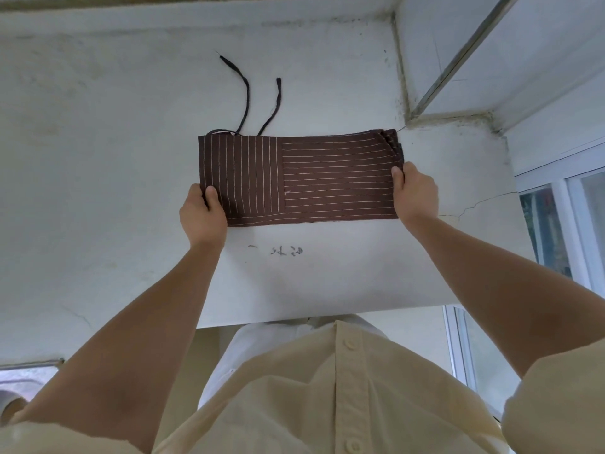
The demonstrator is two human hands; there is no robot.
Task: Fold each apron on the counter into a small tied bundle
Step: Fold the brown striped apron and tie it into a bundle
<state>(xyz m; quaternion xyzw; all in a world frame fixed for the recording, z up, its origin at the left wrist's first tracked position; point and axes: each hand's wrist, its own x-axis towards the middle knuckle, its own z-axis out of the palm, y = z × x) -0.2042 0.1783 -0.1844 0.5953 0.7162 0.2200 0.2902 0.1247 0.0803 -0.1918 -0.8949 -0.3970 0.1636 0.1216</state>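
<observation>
The folded apron (294, 178) is being held flat on the counter (114, 142), both short ends being pinched by the fingers of left hand (201, 214) and right hand (417, 194), likely to stop layers slipping before the ties (245, 93) are knotted.

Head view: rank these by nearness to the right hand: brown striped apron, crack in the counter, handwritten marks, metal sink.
1. The brown striped folded cloth apron: its right edge is gripped by the right hand.
2. Thin crack in the white counter: just to the hand's right.
3. Dark handwritten marks: leftward, on bare counter.
4. Metal sink: far lower-left corner.
</observation>
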